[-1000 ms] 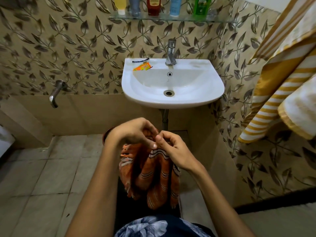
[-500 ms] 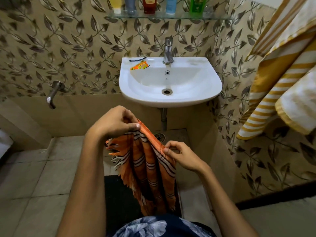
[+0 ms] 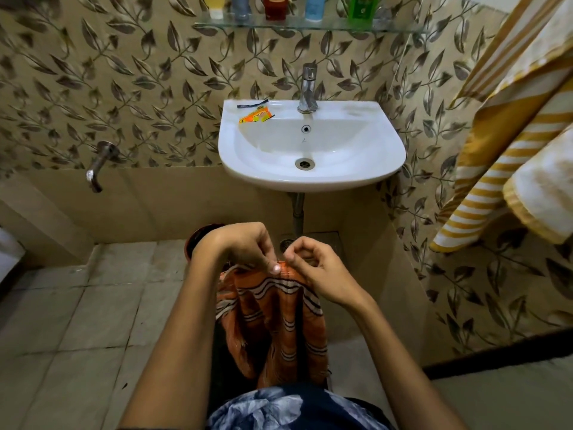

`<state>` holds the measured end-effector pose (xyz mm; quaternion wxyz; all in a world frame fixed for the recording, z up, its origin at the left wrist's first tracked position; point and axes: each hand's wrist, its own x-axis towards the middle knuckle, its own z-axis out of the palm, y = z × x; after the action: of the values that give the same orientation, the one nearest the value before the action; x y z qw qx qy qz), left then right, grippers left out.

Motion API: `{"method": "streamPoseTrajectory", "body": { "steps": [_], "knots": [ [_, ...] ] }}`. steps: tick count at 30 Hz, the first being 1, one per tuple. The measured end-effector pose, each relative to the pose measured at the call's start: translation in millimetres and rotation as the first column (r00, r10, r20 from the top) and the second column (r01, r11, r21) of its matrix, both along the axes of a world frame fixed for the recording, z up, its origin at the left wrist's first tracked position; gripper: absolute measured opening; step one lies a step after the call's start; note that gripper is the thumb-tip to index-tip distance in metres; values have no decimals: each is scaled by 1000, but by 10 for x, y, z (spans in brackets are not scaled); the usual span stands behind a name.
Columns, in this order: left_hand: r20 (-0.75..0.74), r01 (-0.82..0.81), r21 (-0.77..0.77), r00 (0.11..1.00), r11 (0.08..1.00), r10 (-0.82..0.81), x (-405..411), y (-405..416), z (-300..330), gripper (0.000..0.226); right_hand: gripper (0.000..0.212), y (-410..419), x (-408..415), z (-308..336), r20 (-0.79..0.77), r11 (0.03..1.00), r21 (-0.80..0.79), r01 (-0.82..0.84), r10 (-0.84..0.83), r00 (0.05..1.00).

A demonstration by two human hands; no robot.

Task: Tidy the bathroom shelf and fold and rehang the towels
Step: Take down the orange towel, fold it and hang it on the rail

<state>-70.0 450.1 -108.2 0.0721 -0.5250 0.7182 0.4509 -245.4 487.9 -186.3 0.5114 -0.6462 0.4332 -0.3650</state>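
Note:
An orange towel [image 3: 276, 324] with black and white stripes hangs in front of my body, below the sink. My left hand [image 3: 245, 246] and my right hand [image 3: 313, 270] both pinch its top edge, close together, thumbs almost touching. The cloth drapes down in folds between my forearms. A yellow and white striped towel [image 3: 508, 156] hangs on the right wall. The glass shelf [image 3: 310, 26] sits above the sink and carries several bottles [image 3: 276, 6], cut off by the top edge of the view.
The white sink [image 3: 313, 178] with its tap [image 3: 308, 88] is straight ahead; an orange sachet [image 3: 255, 116] and a black strip lie on its left rim. A wall tap [image 3: 97, 166] sticks out at the left. A dark mat lies on the tiled floor [image 3: 77, 321].
My hands had spread apart along the towel's top edge half a second ago; now they have come together again, gathering the edge at one point. The view has shifted slightly.

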Motion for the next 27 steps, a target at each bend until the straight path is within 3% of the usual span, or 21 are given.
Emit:
{"method": "streamPoseTrajectory", "body": {
  "steps": [2, 5, 11, 14, 18, 22, 24, 27],
  "knots": [
    [-9, 10, -26, 1000, 1000, -10, 28, 7, 15, 9, 6, -5, -19, 4, 18, 1000, 23, -20, 19, 1000],
    [-25, -22, -141, 1000, 990, 18, 102, 15, 85, 13, 10, -12, -66, -20, -77, 993, 72, -90, 95, 992],
    [-207, -335, -338, 938, 879, 278, 387, 13, 192, 13, 25, -9, -327, -183, -248, 983, 166, -84, 124, 961],
    [-239, -391, -286, 913, 875, 331, 434, 15, 180, 4, 22, -19, -375, -145, -218, 990, 131, -55, 83, 972],
    [-135, -222, -155, 970, 962, 202, 186, 30, 83, 29, 20, -27, -181, 3, -126, 989, 73, -132, 140, 982],
    [-73, 24, -48, 997, 999, -28, -64, 21, -55, 16, 14, -27, -56, 34, -125, 988, 38, -153, 157, 980],
    [-100, 32, -27, 994, 999, -35, -58, 22, -95, 5, 12, -24, -111, 11, -109, 995, 15, -100, 101, 989],
    [-118, -2, -66, 993, 998, -6, -31, 25, -114, 10, 16, -24, -146, 5, -101, 997, -17, -77, 75, 992]
  ]
}}
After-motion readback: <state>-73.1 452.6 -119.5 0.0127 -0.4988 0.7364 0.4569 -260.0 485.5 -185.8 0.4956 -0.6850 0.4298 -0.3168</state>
